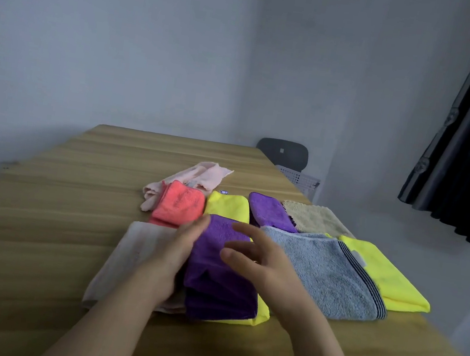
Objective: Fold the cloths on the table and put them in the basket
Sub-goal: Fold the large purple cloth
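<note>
Left hand: we see the left hand laid against the 9 o'clock edge of the folded purple cloth, fingers straight, clasping nothing.
Right hand: the right hand is over that cloth's 2 o'clock part, fingers spread and relaxed; we cannot tell whether it touches.
Purple cloth: it lies in the near middle of the surface, on a yellow cloth whose corner shows at 4 o'clock.
Neighbours: an off-white cloth lies at 9 o'clock and a grey striped towel at 3 o'clock, with a larger yellow cloth beyond the towel.
Far row: towards 12 o'clock we count a coral cloth, a pale pink cloth, a small yellow cloth, a second purple cloth and a cream cloth.
Basket: we find the white perforated basket at 1 o'clock, past the surface's far right corner, beside a dark chair.
</note>
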`<act>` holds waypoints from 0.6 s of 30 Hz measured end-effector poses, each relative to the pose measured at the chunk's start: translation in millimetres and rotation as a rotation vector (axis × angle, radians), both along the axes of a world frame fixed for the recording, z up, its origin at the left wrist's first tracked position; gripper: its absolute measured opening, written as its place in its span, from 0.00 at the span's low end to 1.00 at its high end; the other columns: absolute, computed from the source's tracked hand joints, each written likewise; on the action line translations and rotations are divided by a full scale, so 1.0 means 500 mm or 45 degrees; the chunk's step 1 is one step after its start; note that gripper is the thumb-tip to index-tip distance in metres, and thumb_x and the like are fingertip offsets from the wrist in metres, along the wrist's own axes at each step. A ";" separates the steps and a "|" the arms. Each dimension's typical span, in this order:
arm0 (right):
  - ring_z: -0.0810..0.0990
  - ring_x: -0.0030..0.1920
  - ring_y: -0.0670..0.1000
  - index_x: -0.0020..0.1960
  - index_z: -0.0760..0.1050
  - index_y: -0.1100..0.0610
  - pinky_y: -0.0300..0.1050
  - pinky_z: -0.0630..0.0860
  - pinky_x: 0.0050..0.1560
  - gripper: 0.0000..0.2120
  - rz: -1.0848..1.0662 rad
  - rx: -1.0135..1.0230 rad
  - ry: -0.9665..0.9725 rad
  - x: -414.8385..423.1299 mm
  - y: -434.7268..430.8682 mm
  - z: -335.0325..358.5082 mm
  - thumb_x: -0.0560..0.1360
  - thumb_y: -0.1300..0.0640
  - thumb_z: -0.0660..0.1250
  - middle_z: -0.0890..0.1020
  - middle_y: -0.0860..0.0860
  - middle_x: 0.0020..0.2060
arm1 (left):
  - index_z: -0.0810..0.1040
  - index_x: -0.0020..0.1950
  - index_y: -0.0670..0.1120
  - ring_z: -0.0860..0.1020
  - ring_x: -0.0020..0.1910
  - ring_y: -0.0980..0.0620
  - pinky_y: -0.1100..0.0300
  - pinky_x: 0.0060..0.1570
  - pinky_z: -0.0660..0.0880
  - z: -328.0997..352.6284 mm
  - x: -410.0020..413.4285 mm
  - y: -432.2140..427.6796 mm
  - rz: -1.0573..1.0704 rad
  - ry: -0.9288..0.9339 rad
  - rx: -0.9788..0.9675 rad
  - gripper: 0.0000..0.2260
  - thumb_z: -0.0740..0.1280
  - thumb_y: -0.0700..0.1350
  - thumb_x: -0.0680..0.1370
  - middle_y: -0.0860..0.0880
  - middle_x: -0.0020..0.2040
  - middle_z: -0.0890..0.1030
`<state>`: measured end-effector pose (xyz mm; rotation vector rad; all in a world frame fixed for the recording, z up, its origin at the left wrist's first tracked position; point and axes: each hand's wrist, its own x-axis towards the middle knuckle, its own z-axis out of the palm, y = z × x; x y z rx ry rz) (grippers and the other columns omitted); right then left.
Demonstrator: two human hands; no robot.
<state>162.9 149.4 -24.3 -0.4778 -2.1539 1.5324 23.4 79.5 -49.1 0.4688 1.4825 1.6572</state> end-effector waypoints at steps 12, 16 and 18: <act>0.72 0.34 0.43 0.31 0.72 0.49 0.41 0.71 0.41 0.12 -0.191 0.639 -0.440 -0.002 0.040 -0.029 0.67 0.50 0.74 0.77 0.45 0.32 | 0.73 0.61 0.52 0.72 0.61 0.51 0.58 0.63 0.68 0.014 0.004 -0.019 -0.208 0.705 -0.206 0.13 0.64 0.40 0.78 0.48 0.63 0.73; 0.69 0.28 0.39 0.33 0.71 0.49 0.31 0.66 0.31 0.14 -0.061 0.582 -0.431 0.010 0.053 -0.026 0.67 0.59 0.75 0.74 0.44 0.31 | 0.67 0.63 0.53 0.72 0.57 0.52 0.60 0.55 0.68 0.016 0.006 -0.015 -0.260 0.951 -0.372 0.15 0.66 0.47 0.77 0.48 0.61 0.72; 0.69 0.28 0.39 0.34 0.71 0.50 0.29 0.66 0.29 0.14 -0.032 0.525 -0.430 0.019 0.061 -0.025 0.67 0.62 0.74 0.73 0.44 0.31 | 0.63 0.68 0.53 0.71 0.60 0.52 0.60 0.59 0.69 0.007 0.009 -0.010 -0.377 1.092 -0.470 0.24 0.68 0.50 0.76 0.49 0.63 0.70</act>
